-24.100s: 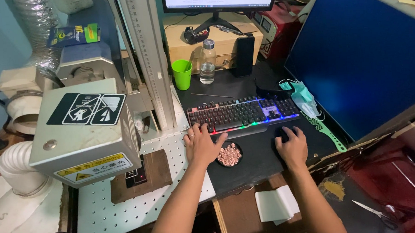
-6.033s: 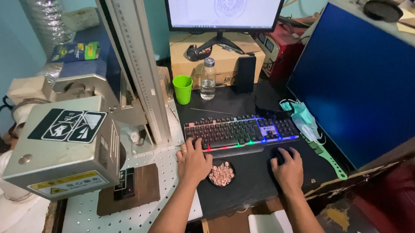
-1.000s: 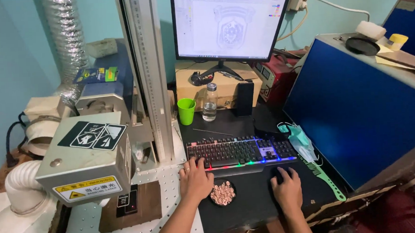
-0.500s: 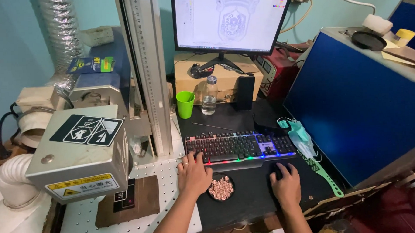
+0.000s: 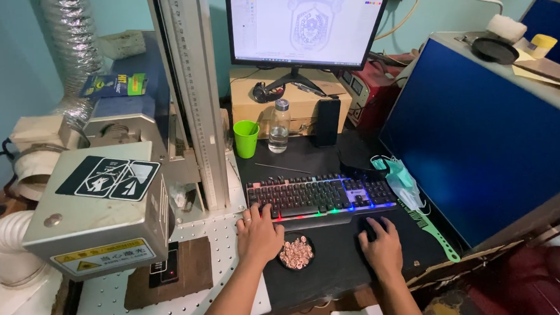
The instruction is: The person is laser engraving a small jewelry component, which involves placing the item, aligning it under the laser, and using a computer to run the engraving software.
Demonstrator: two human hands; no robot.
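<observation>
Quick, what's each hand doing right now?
Left hand: open, fingers on the backlit black keyboard, holding nothing.
Right hand: curled over a black computer mouse.

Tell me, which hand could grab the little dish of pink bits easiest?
Probably the left hand. It rests at the keyboard's left end, right beside the small dish of pink pieces. The right hand sits farther off, covering the mouse.

Monitor (image 5: 305, 24) behind keyboard (image 5: 319, 197), cup (image 5: 246, 139) left of bottle (image 5: 279, 126) (both between them)
</observation>
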